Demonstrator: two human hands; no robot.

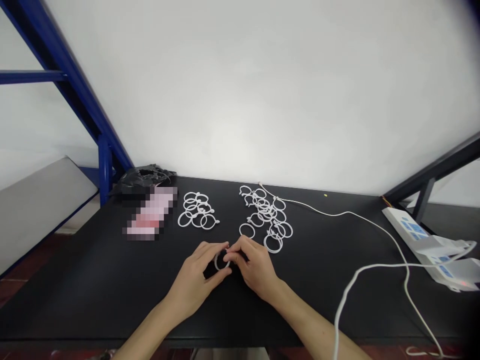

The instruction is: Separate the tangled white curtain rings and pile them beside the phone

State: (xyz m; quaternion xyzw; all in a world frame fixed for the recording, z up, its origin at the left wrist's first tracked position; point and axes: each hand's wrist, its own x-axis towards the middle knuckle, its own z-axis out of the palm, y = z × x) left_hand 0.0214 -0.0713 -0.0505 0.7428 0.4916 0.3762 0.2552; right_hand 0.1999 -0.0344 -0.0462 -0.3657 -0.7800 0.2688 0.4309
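"Head view: where does the white ring (216, 264) sit in the grip?"

"Between the two hands, just above the black tabletop (93, 285) or on it; I can't tell which. The left hand (197, 267) grasps it, index finger along the top, thumb at the lower right edge. The right hand (255, 262) pinches its upper right side, though the fingertips partly hide the contact."

"And how does it look?"

"Thin, round and plain white, with the dark surface showing through the middle. Part of its rim is covered by fingers."

"What's near it?"

"Beyond the hands, a left cluster of white rings (197, 213) and a larger right cluster (267, 214), many rings overlapping, some with small eyelets."
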